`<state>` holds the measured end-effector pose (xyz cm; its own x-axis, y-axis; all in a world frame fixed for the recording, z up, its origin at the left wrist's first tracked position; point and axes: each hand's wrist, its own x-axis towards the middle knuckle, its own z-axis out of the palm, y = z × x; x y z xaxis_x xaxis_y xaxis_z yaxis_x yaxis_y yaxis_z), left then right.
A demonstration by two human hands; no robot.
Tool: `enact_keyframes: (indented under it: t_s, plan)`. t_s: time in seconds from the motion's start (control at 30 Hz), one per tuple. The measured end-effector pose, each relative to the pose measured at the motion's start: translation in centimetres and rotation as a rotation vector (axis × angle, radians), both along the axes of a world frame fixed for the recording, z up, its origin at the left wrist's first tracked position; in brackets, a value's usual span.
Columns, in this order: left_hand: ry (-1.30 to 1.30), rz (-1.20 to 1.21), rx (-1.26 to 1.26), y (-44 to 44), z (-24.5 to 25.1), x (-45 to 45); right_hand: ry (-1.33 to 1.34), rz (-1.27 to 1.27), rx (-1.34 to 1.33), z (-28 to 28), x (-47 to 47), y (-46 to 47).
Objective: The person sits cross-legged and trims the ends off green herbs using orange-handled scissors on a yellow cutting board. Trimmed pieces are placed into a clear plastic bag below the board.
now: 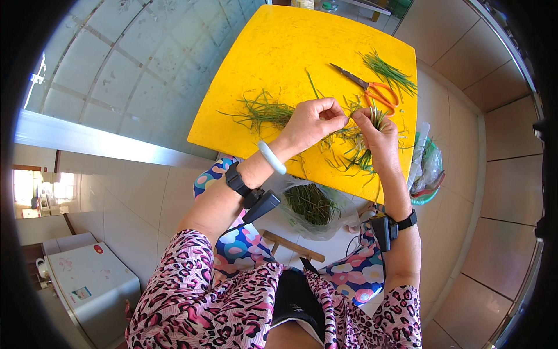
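My left hand [311, 118] is over the middle of the yellow table [270, 48], thumb and index finger pinched together by thin green strands. Touching or nearly touching it, my right hand [378, 133] grips a small bunch of green grass-like stems [375, 114]. Under and between the hands lie loose leaves and trimmings. To the left, partly behind my left hand, rests a tangled pile of green stems [266, 111]. Scissors with orange handles [366, 86] lie beyond my right hand, blades slightly apart or closed, I cannot tell. A neater bundle of stems [388, 72] is at the far right corner.
Below the table's near edge, a clear plastic bag [311, 205] holds dark green stems. A green basin [427, 174] with plastic bags and scraps stands on the floor to the right. A wooden stool [294, 246] is between my legs. Glass panels rise at left, tiled wall at right.
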<state>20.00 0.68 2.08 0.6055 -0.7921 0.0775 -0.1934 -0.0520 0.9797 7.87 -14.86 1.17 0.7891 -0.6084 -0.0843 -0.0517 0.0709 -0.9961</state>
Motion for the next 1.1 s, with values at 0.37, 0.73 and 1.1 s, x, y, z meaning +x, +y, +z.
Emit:
enact_keyframes:
  t_s: [0.37, 0.73, 1.1]
  plan:
    - [0.228, -0.062, -0.041, 0.05, -0.2, 0.58, -0.019, 0.087, 0.166, 0.49, -0.26, 0.04]
    - [0.299, -0.102, -0.076, -0.01, -0.42, 0.42, -0.031, 0.068, 0.15, -0.19, -0.17, 0.11]
    - [0.017, -0.007, 0.007, 0.2, -0.02, 0.05, 0.047, -0.036, 0.028, 0.52, -0.13, 0.22]
